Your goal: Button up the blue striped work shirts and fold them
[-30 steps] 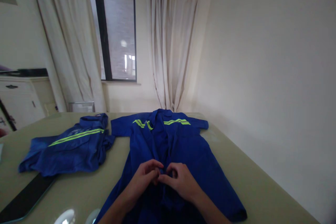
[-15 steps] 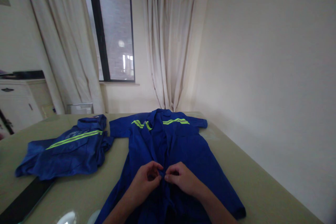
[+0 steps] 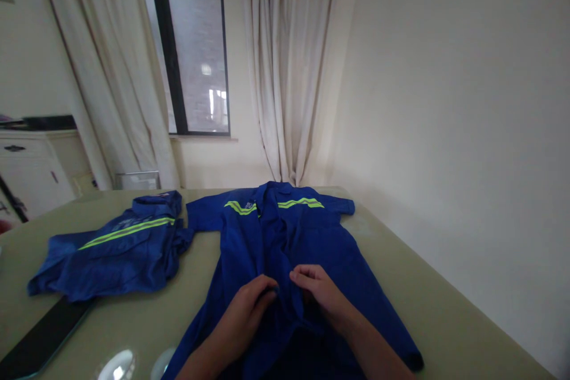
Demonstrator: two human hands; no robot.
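A blue short-sleeved garment [image 3: 320, 249] with yellow-green and grey stripes lies spread out, collar toward the far edge, its front parted down the middle. My left hand [image 3: 253, 306] pinches the left front edge low down. Just right of it, my right hand [image 3: 318, 291] pinches the right front edge, slightly raised. A narrow gap of blue cloth separates the two hands. To the left rests a second blue garment [image 3: 120, 261], rumpled and partly folded, with one similar stripe across it.
Both garments lie on a greenish glossy table [image 3: 454, 320]. A dark flat panel [image 3: 47, 338] sticks out from under the left garment. Beyond stand a white cabinet [image 3: 40, 160], curtains [image 3: 289, 71] and a window. A pale wall borders the right side.
My hands have moved apart, the right one up and to the right. The garment's front edges are parted wider between them.
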